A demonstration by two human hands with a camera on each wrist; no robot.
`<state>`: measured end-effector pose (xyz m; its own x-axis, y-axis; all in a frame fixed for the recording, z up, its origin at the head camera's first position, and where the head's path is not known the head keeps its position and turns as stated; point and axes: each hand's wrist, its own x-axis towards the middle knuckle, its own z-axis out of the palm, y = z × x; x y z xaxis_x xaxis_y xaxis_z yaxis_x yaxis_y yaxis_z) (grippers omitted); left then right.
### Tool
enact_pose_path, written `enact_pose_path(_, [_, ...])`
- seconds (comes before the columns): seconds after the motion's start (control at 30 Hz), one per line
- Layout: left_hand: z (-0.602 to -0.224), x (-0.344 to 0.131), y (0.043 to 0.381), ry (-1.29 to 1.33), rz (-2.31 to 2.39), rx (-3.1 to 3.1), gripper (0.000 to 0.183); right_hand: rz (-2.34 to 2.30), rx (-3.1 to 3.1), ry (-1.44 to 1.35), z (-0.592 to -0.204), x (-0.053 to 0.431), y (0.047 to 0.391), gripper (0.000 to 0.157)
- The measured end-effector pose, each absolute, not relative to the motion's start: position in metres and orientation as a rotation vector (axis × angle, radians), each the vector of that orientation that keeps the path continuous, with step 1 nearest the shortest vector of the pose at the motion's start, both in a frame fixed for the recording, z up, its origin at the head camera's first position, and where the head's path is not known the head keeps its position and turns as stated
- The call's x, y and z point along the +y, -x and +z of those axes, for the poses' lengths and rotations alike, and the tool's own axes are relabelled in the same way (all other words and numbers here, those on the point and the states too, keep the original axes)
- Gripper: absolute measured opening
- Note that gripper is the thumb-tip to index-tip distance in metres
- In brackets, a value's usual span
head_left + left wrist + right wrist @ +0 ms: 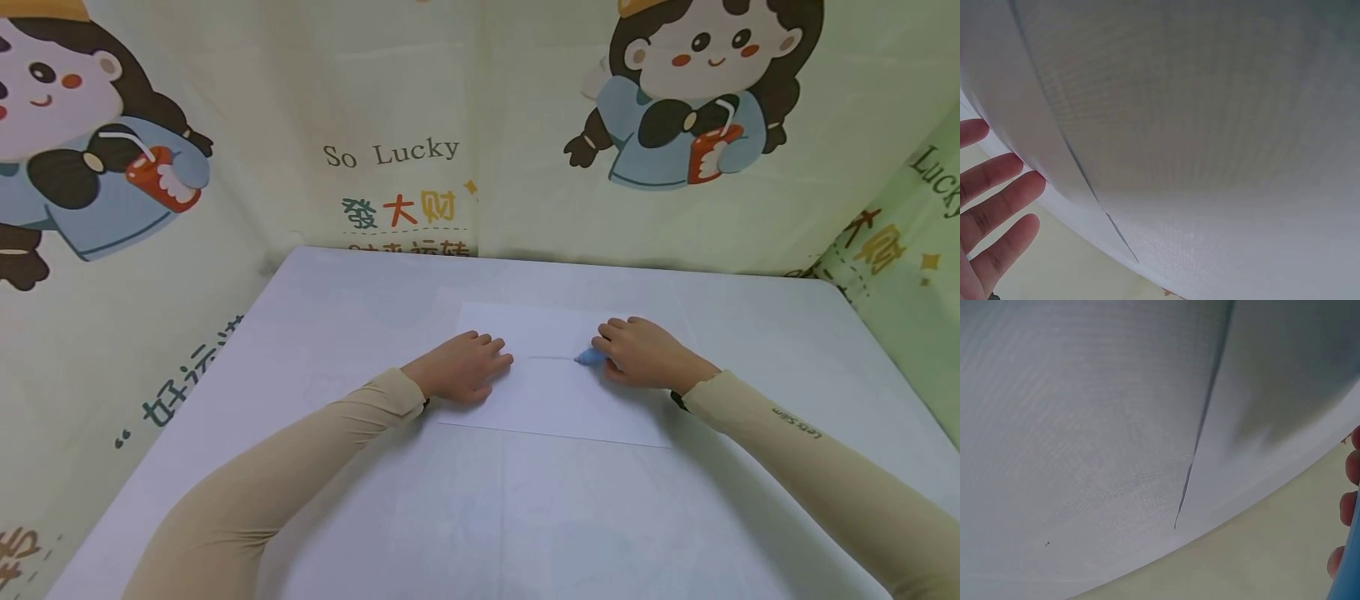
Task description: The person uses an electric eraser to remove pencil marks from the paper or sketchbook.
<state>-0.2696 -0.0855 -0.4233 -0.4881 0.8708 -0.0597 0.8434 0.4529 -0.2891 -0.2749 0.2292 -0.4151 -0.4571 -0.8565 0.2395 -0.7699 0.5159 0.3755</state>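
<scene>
A sheet of white paper [555,408] lies on the white table. My right hand [648,354] grips a blue marker [591,357], its dark tip pointing left at the paper. From near that tip a thin, faint line [550,358] runs leftward across the sheet. On the sheet's left part rests my left hand [467,367], its fingers spread and holding nothing. In the left wrist view the left fingers [1007,194] look relaxed beside the paper. The right wrist view catches only some right fingertips and the marker's blue body [1349,569] at its edge.
The white table [555,517] extends around the sheet on all sides. A pale curtain [525,208] printed with cartoon figures and lettering hangs behind the table and at both sides.
</scene>
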Motion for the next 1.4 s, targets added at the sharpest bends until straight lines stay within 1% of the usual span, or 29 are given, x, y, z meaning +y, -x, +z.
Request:
enact_pose_path(0.3, [-0.4217,-0.0869,0.2679,1.542,0.392,-2.570,0.035,-0.287,-2.366,-1.333,-0.4137,0.2277,0.2756,0.015])
enact_pose_path(1.07, [-0.4202,-0.0873,0.2672,1.531,0.435,-2.584,0.037,-0.298,-2.366,-1.342,-0.4123,0.2239,0.2751,0.014])
enact_pose_path(1.4, [-0.4212,-0.0884,0.2687,1.544,0.421,-2.559,0.035,-0.297,-2.366,-1.339,-0.4112,0.2223,0.2752,0.014])
